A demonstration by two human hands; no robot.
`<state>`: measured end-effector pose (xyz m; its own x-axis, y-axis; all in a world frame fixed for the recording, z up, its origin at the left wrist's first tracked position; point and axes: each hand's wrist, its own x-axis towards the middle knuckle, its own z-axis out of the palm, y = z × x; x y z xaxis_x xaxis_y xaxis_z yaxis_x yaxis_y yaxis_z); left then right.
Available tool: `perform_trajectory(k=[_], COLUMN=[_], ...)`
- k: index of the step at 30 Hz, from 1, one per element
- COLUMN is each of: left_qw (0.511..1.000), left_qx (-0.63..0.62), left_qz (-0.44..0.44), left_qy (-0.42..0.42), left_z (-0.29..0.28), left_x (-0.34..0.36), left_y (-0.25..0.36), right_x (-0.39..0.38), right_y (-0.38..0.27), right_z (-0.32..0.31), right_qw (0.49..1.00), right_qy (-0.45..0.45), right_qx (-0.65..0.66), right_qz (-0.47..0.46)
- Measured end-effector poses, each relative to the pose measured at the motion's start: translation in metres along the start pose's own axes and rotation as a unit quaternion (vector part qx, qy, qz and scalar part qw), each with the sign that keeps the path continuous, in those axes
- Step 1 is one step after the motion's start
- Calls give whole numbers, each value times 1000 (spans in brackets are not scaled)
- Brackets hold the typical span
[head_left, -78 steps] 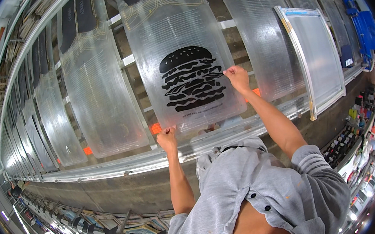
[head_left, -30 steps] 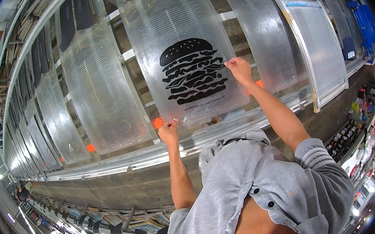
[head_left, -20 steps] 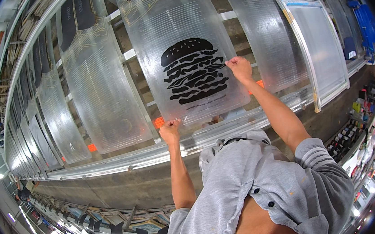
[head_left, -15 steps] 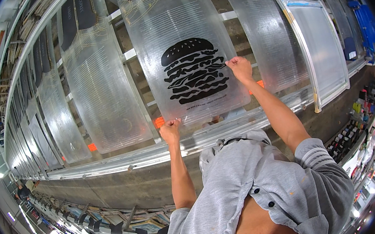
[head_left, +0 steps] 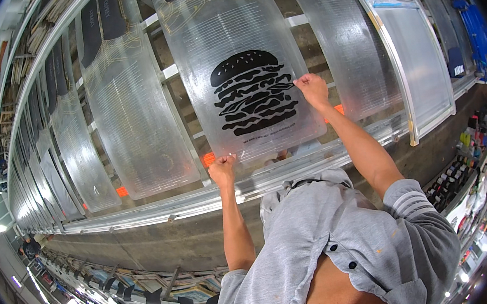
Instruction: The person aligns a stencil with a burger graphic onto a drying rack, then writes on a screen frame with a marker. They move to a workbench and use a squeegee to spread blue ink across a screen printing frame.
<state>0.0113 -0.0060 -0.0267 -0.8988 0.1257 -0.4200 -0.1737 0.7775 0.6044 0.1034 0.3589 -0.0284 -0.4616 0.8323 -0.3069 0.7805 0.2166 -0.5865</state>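
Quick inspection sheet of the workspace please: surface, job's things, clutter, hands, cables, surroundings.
Surface: long metal rail running under a row of clear ribbed panels.
Job's things: clear panel with black burger print; orange tab at its lower left corner.
Clutter: nothing seen.
Hands: left hand closed at the panel's bottom edge; right hand gripping its right edge.
Cables: nothing seen.
Surroundings: neighbouring clear panels; aluminium-framed panel to the right; blue frame far right; mixed small items along the lower right.
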Motion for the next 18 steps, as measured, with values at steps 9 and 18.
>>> perform_trajectory(k=[9, 18], left_qw=[1000, 1000], left_qx=[20, 21], left_qz=[-17, -6], left_qy=[-10, -8], left_z=[-2, -2], left_x=[2, 2], left_y=[0, 2], right_x=[0, -1], right_y=[0, -1], right_z=[0, 0], right_qw=[1000, 1000], right_qy=[-2, 4], right_qx=[4, 7], right_qz=[7, 6])
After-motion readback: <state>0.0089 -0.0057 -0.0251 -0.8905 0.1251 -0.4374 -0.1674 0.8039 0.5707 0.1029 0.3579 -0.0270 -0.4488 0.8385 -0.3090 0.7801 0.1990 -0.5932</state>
